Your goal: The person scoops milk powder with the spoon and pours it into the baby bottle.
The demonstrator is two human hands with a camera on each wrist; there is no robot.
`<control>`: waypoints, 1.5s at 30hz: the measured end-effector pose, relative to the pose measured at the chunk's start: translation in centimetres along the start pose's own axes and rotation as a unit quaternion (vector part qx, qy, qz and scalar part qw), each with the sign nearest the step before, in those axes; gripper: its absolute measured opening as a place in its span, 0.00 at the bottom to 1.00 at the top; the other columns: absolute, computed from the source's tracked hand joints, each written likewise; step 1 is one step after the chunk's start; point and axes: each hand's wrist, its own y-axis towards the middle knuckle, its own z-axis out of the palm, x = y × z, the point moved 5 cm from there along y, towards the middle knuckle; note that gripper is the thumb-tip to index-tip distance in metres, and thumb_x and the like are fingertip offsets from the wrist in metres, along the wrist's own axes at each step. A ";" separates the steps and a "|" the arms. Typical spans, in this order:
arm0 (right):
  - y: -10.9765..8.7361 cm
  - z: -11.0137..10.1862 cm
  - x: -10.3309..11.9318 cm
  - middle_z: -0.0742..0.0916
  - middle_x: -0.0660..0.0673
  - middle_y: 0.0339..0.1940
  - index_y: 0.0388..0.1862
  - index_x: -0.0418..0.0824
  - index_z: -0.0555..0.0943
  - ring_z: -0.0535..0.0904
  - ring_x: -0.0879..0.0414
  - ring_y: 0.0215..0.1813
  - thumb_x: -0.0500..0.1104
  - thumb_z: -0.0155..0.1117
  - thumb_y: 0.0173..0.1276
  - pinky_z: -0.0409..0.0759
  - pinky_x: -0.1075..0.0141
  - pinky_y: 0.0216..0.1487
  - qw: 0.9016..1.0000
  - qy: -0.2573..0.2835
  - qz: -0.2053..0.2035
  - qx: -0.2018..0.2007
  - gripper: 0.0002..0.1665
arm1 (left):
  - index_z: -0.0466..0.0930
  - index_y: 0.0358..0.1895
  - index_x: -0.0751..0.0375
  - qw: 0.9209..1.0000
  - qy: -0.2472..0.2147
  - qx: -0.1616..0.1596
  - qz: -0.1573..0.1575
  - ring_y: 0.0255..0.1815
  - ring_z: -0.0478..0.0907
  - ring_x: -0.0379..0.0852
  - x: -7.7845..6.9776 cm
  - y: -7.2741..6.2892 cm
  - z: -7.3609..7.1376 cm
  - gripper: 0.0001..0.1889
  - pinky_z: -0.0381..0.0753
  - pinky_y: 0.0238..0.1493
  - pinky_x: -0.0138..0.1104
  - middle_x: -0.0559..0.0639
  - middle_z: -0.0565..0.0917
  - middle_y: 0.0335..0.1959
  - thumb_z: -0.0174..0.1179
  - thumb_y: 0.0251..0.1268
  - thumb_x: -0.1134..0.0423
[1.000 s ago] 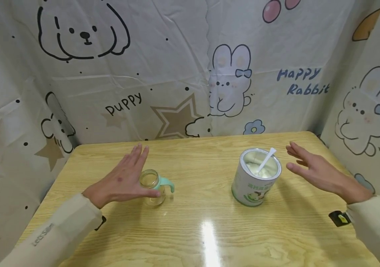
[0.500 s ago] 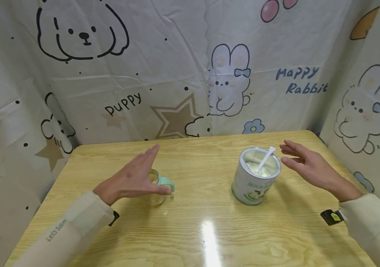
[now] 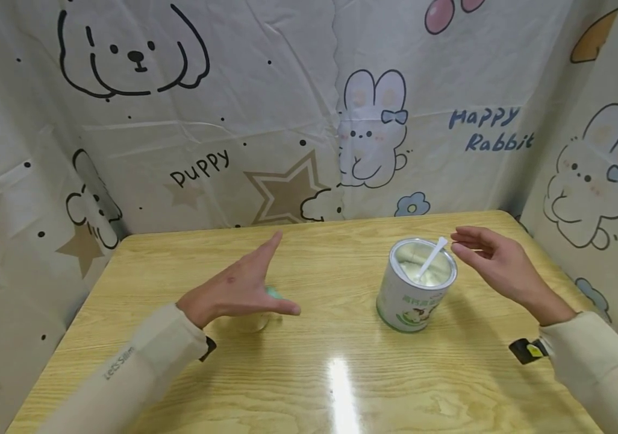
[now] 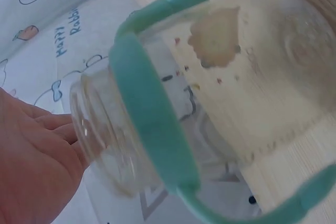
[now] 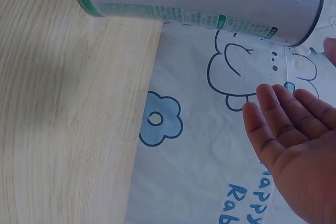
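A clear baby bottle (image 4: pixel 220 114) with a mint-green collar and two handles stands uncapped on the table, its threaded neck bare. My left hand (image 3: pixel 241 286) hovers in front of it with thumb and fingers spread, hiding most of it in the head view. In the left wrist view that palm (image 4: pixel 34 166) lies beyond the bottle's mouth. Farther right stands an opened milk powder tin (image 3: pixel 409 307), pale powder inside and a white scoop (image 3: pixel 433 258) leaning up past its rim. My right hand (image 3: pixel 496 262) is just right of the scoop's handle, fingers loosely bent and holding nothing.
Both things stand on a light wood-grain table (image 3: pixel 320 374). A printed cloth (image 3: pixel 287 90) with puppies, rabbits and stars hangs behind the far edge and along both sides.
My left hand has moved right across the bottle, covering more of it. My right hand has come left, nearer the scoop. The bottle and the tin stay in place.
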 end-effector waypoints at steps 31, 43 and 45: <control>0.8 -0.2 0.7 0.84 0.33 0.52 0.57 0.32 0.80 0.76 0.70 0.41 0.54 0.65 0.72 0.75 0.80 0.37 0.998 0.001 0.056 -0.017 0.27 | 0.42 0.82 0.51 0.995 -0.099 -0.007 0.021 0.75 0.59 0.51 -3.3 3.3 3.9 0.65 0.66 0.72 0.49 0.48 0.53 0.80 0.75 0.45 0.34; 1.4 -0.2 1.3 0.85 0.35 0.50 0.54 0.33 0.82 0.77 0.63 0.41 0.55 0.66 0.71 0.76 0.77 0.36 0.998 -0.009 0.059 -0.007 0.27 | 0.48 0.81 0.54 0.988 -0.153 -0.024 0.027 0.75 0.61 0.55 -5.0 5.1 5.8 0.61 0.68 0.70 0.45 0.49 0.54 0.80 0.78 0.47 0.41; 1.5 -0.3 1.3 0.85 0.35 0.50 0.54 0.33 0.82 0.77 0.63 0.41 0.55 0.66 0.71 0.76 0.77 0.36 0.998 -0.010 0.061 -0.006 0.27 | 0.48 0.81 0.54 0.987 -0.157 -0.026 0.028 0.75 0.61 0.55 -5.2 5.4 6.1 0.61 0.69 0.70 0.45 0.49 0.55 0.80 0.78 0.47 0.42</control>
